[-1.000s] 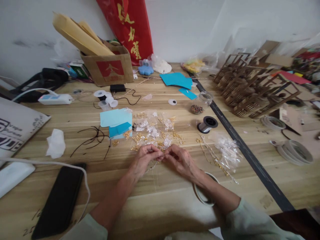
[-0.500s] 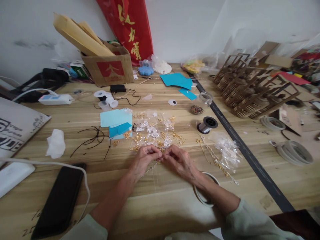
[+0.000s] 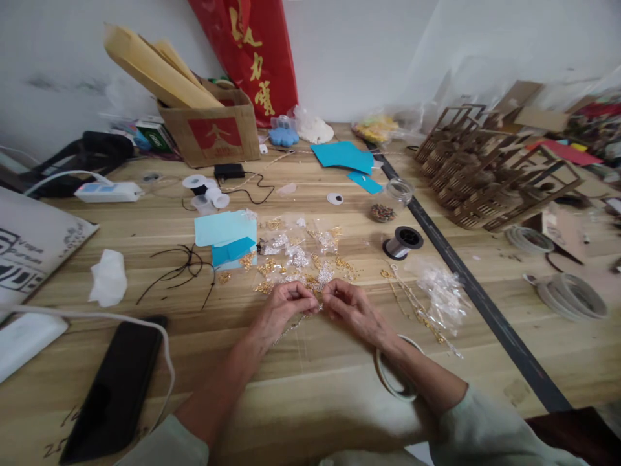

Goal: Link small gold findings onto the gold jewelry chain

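My left hand (image 3: 290, 307) is closed in a pinch on one end of a thin silver chain (image 3: 292, 327), which trails down to the tabletop. Just to its right, my right hand (image 3: 353, 308) is also pinched; whatever lies between those fingertips is too small to make out. A narrow gap parts the two sets of fingertips. Directly beyond them lie small silver beads (image 3: 324, 277) and gold findings (image 3: 266, 266), loose and on clear plastic bags. Gold and silver chains (image 3: 412, 303) rest to the right of my right hand.
A wire spool (image 3: 402, 243) and a jar of beads (image 3: 385, 206) stand at right. Beneath my right forearm is a pale ring (image 3: 383, 375). A phone (image 3: 116, 388) and white cable (image 3: 167, 362) lie at left, black cords (image 3: 187, 268) beyond. Wooden models (image 3: 490, 175) stand far right.
My fingertips, which were together, have moved slightly apart, the right hand shifting a little to the right. A bit of the chain now shows at the left fingertips.
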Demonstrator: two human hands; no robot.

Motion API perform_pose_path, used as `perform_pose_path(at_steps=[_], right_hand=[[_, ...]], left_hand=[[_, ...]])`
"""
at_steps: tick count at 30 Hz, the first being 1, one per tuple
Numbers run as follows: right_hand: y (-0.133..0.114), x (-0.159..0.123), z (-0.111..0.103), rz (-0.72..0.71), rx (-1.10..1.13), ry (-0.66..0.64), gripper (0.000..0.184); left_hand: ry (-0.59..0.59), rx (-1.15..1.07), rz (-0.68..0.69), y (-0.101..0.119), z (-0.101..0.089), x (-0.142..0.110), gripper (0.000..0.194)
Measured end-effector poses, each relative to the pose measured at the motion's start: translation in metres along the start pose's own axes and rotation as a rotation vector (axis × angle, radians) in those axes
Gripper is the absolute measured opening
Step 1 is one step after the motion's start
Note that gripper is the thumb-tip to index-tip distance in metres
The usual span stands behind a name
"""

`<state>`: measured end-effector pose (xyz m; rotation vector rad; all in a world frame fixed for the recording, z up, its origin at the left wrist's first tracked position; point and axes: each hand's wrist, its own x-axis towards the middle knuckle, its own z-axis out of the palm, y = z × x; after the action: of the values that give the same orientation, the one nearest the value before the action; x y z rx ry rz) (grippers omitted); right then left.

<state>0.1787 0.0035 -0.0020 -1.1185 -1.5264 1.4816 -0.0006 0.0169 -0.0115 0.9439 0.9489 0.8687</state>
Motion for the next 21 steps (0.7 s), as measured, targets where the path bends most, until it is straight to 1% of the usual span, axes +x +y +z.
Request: perform_pose_path(at_steps=[2, 5, 9, 12, 14, 21], right_hand=[[-0.001, -0.001, 0.0, -0.028, -0.092, 0.026, 0.025], [-0.006, -0.003, 0.002, -0.112, -0.251, 0.043, 0.021], [-0.012, -0.006, 0.006, -0.274, -0.405, 0.022, 0.012], [-0.012, -0.007, 0.008, -0.387, -0.513, -0.005, 0.013], [-0.01, -0.007, 0.007, -0.411, -0.592, -0.015, 0.015], [-0.011, -0.009, 0.007, -0.404, -0.814, -0.034, 0.021]], left_hand=[[-0.012, 0.005, -0.004, 0.0, 0.0, 0.0, 0.012], [-0.017, -0.006, -0.005, 0.0, 0.0, 0.0, 0.013], [0.01, -0.042, -0.022, 0.002, 0.001, 0.0, 0.017], [0.018, -0.074, -0.037, 0.003, 0.001, 0.0, 0.017], [0.019, -0.092, -0.037, 0.003, 0.002, 0.0, 0.017], [0.036, -0.076, -0.025, 0.002, 0.002, 0.0, 0.015]])
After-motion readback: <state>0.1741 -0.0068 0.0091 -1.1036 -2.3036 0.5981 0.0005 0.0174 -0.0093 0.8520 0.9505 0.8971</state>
